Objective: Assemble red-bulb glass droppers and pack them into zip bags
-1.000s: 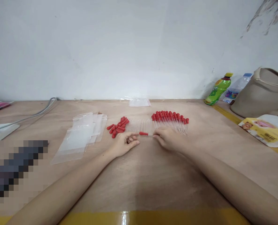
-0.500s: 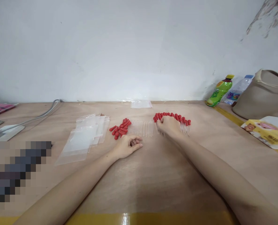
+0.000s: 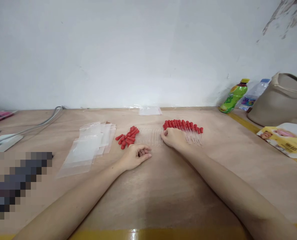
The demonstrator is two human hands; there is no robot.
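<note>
Red rubber dropper bulbs (image 3: 128,136) lie in a loose heap left of centre. Beside them runs a row of clear thin tubes (image 3: 148,136) without bulbs. Farther right, several droppers (image 3: 197,137) lie side by side, red bulbs toward the wall. My right hand (image 3: 174,136) is closed in a pinch at the right end of the bare tubes, just below the droppers' bulbs; its fingertips seem to be on a tube, partly hidden by the hand. My left hand (image 3: 137,156) rests on the table in front of the heap, fingers loosely curled, thumb apart, nothing visible in it.
Clear zip bags (image 3: 84,148) are spread at the left, and another bag (image 3: 150,111) lies by the wall. A cable (image 3: 45,118) runs at far left. On the right stand a green bottle (image 3: 234,96), a water bottle (image 3: 254,95), a beige bag (image 3: 278,100) and a yellow-white packet (image 3: 285,140).
My right hand has moved slightly left and toward me, from the red bulbs to the end of the bare tubes. My left hand has stayed in place.
</note>
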